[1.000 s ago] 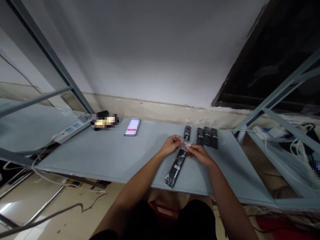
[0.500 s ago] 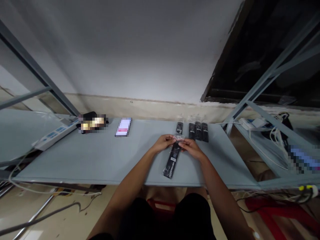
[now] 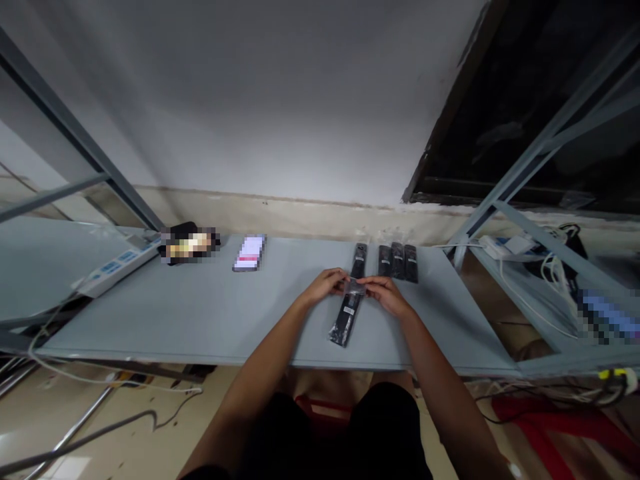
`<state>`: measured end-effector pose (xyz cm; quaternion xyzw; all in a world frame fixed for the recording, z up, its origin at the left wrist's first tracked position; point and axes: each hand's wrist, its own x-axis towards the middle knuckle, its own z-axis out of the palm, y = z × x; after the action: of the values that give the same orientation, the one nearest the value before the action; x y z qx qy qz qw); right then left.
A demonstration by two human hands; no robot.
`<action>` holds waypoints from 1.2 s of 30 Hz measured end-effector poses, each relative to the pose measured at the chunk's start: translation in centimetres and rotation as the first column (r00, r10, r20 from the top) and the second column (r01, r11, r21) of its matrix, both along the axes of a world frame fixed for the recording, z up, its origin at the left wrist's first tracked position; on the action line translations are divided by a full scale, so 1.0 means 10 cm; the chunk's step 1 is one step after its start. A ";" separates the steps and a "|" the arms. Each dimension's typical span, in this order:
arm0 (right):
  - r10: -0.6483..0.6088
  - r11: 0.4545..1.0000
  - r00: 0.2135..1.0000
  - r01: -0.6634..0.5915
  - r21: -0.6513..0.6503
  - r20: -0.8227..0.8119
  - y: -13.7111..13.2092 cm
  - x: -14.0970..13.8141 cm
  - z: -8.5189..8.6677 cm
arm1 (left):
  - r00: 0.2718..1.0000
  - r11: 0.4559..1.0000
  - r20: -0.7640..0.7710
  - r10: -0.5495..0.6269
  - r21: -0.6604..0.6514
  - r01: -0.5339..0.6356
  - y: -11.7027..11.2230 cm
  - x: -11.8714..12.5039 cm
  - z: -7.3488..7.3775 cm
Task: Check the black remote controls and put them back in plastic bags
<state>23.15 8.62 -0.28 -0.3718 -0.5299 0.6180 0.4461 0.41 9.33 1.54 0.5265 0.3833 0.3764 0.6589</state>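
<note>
My left hand (image 3: 325, 285) and my right hand (image 3: 385, 297) meet over the grey shelf top (image 3: 175, 327), pinching the clear plastic top (image 3: 355, 288) of a bag. Inside the bag, a black remote control (image 3: 347, 318) slants toward me, its lower end near the shelf surface. Just beyond my fingers stands another bagged black remote (image 3: 359, 260). To its right lie several more black remotes in bags (image 3: 397, 261), side by side. The hands touch none of these.
Left along the shelf are a smartphone with a lit screen (image 3: 249, 253), a blurred black object (image 3: 190, 244) and a white power strip (image 3: 117, 273). Grey metal shelf frames rise on both sides, with white cables at right (image 3: 550, 280). A red stool (image 3: 545, 427) stands below.
The view has swung and settled, so the shelf sits differently in the frame. Both hands keep hold of the bag top, and the bagged remote now slants slightly less.
</note>
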 end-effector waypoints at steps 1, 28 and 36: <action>0.013 1.000 1.000 -0.013 0.002 -0.004 -0.01 0.00 0.01 | 1.000 1.000 -0.029 -0.004 0.023 0.004 -0.02 0.00 0.01; -0.617 0.750 0.575 0.222 0.623 0.538 0.35 0.92 -0.46 | 0.609 0.687 -0.352 0.711 0.532 -0.495 1.00 0.19 -0.16; -0.460 0.786 0.688 0.021 0.618 0.562 0.21 0.79 -0.38 | 0.603 0.695 -0.411 0.684 0.619 -0.365 0.96 0.31 -0.14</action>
<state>31.05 10.70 -4.12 -0.4930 -0.7577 0.1811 0.3873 3.54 18.95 0.18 0.6203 0.6128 0.4472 0.1994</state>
